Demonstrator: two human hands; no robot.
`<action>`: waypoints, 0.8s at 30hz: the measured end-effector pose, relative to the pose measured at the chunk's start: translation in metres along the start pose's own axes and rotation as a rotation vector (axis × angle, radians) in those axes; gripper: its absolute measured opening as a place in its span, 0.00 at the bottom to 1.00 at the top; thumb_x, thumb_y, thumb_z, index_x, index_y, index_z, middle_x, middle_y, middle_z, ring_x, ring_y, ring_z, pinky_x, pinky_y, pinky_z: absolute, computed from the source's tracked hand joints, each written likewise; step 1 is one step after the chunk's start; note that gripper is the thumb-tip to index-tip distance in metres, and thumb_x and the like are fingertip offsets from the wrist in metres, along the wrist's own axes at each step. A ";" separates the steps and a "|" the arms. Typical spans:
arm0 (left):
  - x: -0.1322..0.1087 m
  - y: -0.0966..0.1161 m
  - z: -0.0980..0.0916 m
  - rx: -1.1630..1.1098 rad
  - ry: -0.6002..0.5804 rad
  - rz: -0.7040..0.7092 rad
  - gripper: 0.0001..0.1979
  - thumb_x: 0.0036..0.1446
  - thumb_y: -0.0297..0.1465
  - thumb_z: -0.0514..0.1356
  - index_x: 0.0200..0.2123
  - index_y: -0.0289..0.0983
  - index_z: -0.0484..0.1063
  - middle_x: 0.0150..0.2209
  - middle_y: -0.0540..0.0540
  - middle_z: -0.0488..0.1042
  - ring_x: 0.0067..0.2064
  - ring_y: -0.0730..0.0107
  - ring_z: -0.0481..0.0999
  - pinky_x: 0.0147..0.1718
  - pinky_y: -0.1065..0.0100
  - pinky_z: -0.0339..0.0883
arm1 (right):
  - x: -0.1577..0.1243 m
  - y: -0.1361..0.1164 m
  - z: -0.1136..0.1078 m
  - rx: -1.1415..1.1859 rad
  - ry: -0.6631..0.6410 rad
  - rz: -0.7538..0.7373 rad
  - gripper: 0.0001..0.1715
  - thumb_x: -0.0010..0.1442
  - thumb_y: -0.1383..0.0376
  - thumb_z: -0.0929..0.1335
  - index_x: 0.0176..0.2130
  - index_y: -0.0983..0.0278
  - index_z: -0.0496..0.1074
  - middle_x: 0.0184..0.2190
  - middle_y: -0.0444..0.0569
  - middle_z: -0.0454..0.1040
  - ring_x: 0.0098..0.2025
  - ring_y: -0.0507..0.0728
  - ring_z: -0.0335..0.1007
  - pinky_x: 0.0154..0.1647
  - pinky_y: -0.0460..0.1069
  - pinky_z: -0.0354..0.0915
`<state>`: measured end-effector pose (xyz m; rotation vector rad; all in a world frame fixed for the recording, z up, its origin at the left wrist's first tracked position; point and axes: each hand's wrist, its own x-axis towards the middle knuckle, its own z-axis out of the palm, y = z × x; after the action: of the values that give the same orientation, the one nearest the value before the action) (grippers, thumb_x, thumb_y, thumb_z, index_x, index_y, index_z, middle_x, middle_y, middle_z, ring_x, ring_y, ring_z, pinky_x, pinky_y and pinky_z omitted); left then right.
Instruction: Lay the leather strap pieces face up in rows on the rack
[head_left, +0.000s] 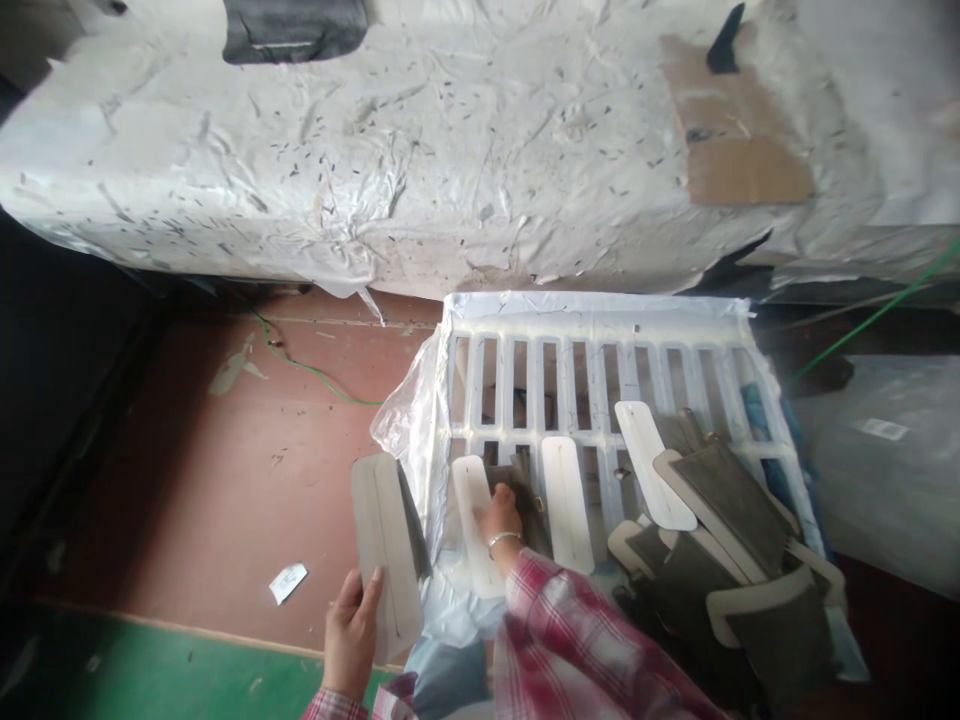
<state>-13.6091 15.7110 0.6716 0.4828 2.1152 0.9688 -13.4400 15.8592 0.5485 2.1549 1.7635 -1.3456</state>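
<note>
My left hand [351, 630] grips a long flat beige panel [388, 560] with rounded corners, its thumb lying on the face. Dark material shows behind the panel's right edge. Over the slatted white rack [604, 437], my right hand [497, 517] is closed at the edge of a paler rounded panel [471, 490] and the dark olive fabric [529, 510] beside it; its fingertips are partly hidden. Another pale panel [568, 505] lies just right of that hand. Farther right, one more pale panel [651, 465] leans by a heap of olive pieces with beige edges [701, 575].
Behind the rack runs a long surface covered in crumpled white sheeting [450, 150], strewn with dark scraps and a brown cardboard piece [750, 165]. A green cord [315, 375] crosses the reddish board [202, 480] at left, where a small white label [288, 582] lies. Clear plastic [892, 480] sits at right.
</note>
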 end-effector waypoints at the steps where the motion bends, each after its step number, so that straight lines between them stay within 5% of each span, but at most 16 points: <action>1: 0.001 -0.004 0.000 -0.003 0.002 -0.009 0.19 0.48 0.47 0.61 0.30 0.35 0.67 0.29 0.49 0.70 0.36 0.68 0.69 0.34 0.74 0.66 | 0.002 -0.001 0.001 -0.001 -0.038 0.020 0.25 0.52 0.64 0.68 0.49 0.65 0.59 0.39 0.56 0.72 0.41 0.61 0.69 0.39 0.53 0.64; 3: 0.003 -0.006 -0.001 -0.018 0.008 -0.039 0.20 0.47 0.47 0.61 0.29 0.35 0.66 0.28 0.50 0.69 0.34 0.68 0.69 0.33 0.74 0.65 | 0.006 -0.004 0.003 -0.009 -0.049 0.022 0.20 0.52 0.65 0.68 0.45 0.64 0.61 0.34 0.53 0.72 0.37 0.61 0.70 0.36 0.54 0.63; 8: 0.007 0.000 -0.003 -0.034 0.012 -0.059 0.19 0.48 0.47 0.61 0.26 0.36 0.65 0.23 0.51 0.67 0.30 0.70 0.69 0.26 0.75 0.64 | 0.010 -0.004 -0.001 0.031 0.036 0.033 0.15 0.50 0.64 0.68 0.39 0.64 0.64 0.40 0.55 0.70 0.41 0.60 0.68 0.41 0.54 0.63; 14: 0.005 0.004 0.010 -0.103 -0.024 -0.127 0.21 0.46 0.48 0.61 0.34 0.35 0.68 0.28 0.50 0.73 0.31 0.67 0.72 0.27 0.73 0.66 | -0.012 -0.006 -0.014 0.115 -0.116 -0.067 0.11 0.50 0.70 0.67 0.37 0.66 0.68 0.39 0.56 0.73 0.43 0.61 0.69 0.42 0.53 0.63; 20: 0.007 0.008 0.010 -0.019 0.004 -0.081 0.22 0.47 0.48 0.61 0.34 0.34 0.69 0.28 0.48 0.73 0.36 0.66 0.71 0.30 0.74 0.66 | -0.053 0.003 -0.062 0.755 -0.524 -0.431 0.20 0.52 0.54 0.69 0.41 0.63 0.71 0.39 0.45 0.75 0.42 0.57 0.71 0.43 0.49 0.66; 24: 0.008 0.009 0.014 -0.035 0.005 -0.097 0.22 0.47 0.48 0.61 0.33 0.34 0.69 0.27 0.48 0.72 0.32 0.68 0.70 0.26 0.74 0.65 | -0.040 0.044 -0.099 1.057 -0.512 -0.195 0.27 0.47 0.51 0.71 0.43 0.64 0.69 0.38 0.49 0.76 0.39 0.58 0.72 0.41 0.50 0.67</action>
<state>-13.6035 15.7281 0.6693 0.3577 2.1021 0.9506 -13.3457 15.8661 0.6151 1.5983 1.1599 -3.0146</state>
